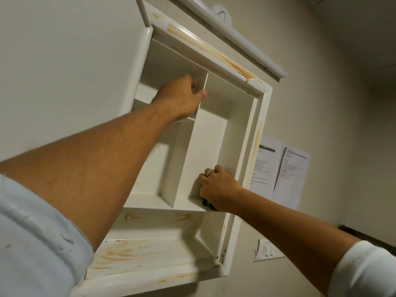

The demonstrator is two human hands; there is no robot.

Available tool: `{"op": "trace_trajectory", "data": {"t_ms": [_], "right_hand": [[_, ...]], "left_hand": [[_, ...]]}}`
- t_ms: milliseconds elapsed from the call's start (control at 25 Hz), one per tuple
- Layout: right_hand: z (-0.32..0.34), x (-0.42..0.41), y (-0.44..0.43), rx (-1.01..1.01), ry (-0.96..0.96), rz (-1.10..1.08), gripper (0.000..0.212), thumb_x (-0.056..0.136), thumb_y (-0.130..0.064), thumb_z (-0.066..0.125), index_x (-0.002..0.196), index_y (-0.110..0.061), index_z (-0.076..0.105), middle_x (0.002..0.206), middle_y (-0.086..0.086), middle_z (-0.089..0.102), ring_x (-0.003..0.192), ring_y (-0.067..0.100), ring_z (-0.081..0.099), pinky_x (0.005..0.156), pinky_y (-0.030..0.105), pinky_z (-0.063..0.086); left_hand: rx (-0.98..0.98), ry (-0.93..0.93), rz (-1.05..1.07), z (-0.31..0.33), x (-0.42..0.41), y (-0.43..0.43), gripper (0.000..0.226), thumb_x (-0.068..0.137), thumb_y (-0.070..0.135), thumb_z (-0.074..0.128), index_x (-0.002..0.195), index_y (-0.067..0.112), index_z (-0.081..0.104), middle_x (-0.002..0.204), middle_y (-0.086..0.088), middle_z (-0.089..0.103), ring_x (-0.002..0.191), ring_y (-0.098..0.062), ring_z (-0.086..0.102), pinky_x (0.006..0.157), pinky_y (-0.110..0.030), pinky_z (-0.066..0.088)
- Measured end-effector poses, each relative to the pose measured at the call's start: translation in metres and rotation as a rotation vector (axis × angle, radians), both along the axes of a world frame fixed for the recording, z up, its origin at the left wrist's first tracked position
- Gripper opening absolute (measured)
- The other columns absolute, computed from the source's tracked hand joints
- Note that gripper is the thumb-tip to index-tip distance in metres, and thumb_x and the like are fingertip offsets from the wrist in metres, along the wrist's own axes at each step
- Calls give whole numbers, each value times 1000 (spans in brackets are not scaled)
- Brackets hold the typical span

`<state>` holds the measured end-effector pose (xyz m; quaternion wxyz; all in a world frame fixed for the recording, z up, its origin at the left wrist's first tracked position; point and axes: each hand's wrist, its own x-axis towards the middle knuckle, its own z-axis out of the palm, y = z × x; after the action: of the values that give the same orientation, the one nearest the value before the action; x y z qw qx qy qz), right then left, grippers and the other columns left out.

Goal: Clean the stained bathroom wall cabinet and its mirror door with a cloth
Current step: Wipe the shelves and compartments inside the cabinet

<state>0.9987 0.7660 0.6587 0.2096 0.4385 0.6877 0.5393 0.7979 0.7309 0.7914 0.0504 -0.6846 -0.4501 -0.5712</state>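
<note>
Left hand (180,97) pinches divider (198,146) edge. Right hand (216,189), lower right of it, curls over dark cloth (206,203) inside cabinet (260,108).

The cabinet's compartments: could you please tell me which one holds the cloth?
The tall right-hand compartment: the right hand holds the dark cloth on its floor there. The left compartments and the stained bottom shelf have no cloth.

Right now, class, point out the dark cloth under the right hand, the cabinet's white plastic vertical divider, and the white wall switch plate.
dark cloth (206,203): head view, its visible dark edge.
white plastic vertical divider (189,146): head view, front edge at mid-height.
white wall switch plate (267,250): head view, its centre.
</note>
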Motion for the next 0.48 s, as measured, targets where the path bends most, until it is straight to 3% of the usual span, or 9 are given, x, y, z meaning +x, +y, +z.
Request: {"op": "trace_trajectory", "data": {"t_ms": [240, 360, 480], "right_hand": [[3, -5, -26, -101, 32, -26, 29, 100, -30, 60, 122, -13, 66, 125, 8, 59, 108, 27, 56, 95, 40, 35], [18, 3, -60, -271, 16, -86, 25, 99, -25, 63, 120, -13, 67, 115, 6, 62, 103, 24, 55, 99, 38, 33], [58, -6, -71, -329, 279, -55, 22, 98, -18, 61, 117, -20, 71, 105, -1, 67, 97, 20, 61, 102, 40, 44]], "left_hand": [[-22, 13, 26, -3, 0, -6, 51, 99, 59, 49, 132, 20, 51, 119, -2, 65, 106, -26, 62, 94, -46, 53], [-28, 31, 47, -4, 2, -10, 52, 100, 59, 47, 133, 19, 51, 123, -3, 63, 109, -26, 60, 93, -43, 51], [-28, 54, 64, -3, 4, -9, 50, 102, 57, 44, 133, 18, 50, 121, -4, 63, 109, -28, 61, 91, -43, 51]]}}
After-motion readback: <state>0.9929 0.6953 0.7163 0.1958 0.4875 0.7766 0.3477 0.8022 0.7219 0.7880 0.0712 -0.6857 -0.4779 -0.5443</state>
